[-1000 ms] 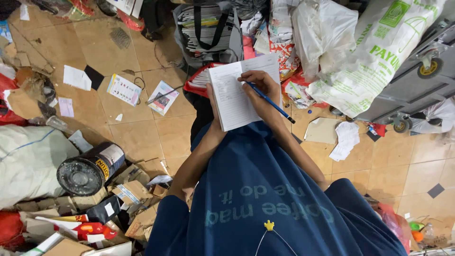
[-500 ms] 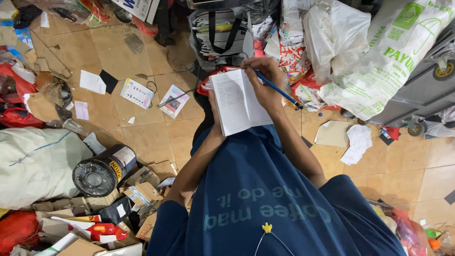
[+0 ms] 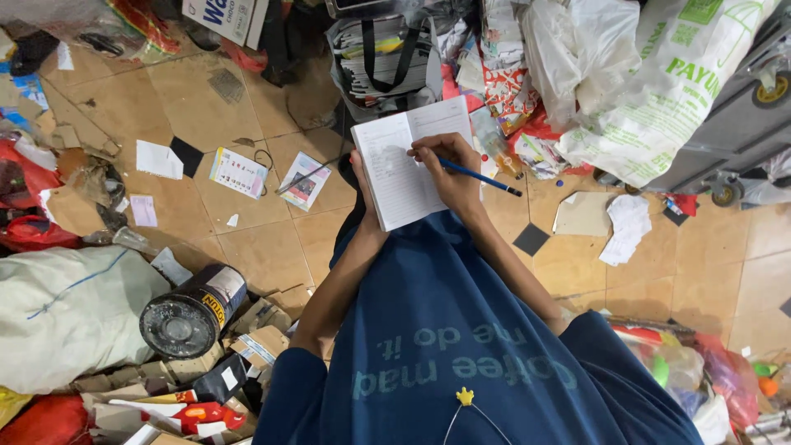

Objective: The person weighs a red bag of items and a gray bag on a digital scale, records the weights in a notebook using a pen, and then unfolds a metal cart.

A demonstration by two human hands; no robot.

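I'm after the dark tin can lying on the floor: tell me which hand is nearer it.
Left. The left hand holds the notebook on the tin can's side; the right hand, gripping the pen, is farther away.

You get even, soft indoor light — no glare, only faint shadows on the floor (image 3: 264,247). Focus is sharp throughout; the edges bow slightly.

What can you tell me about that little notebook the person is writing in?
The notebook is a small paper book lying open, with white, faintly lined pages and a centre fold. It is held up in front of the person's chest, tilted, above the tiled floor. The left hand supports it from beneath at its left edge. The right hand rests on the right page, holding a blue pencil to the paper.
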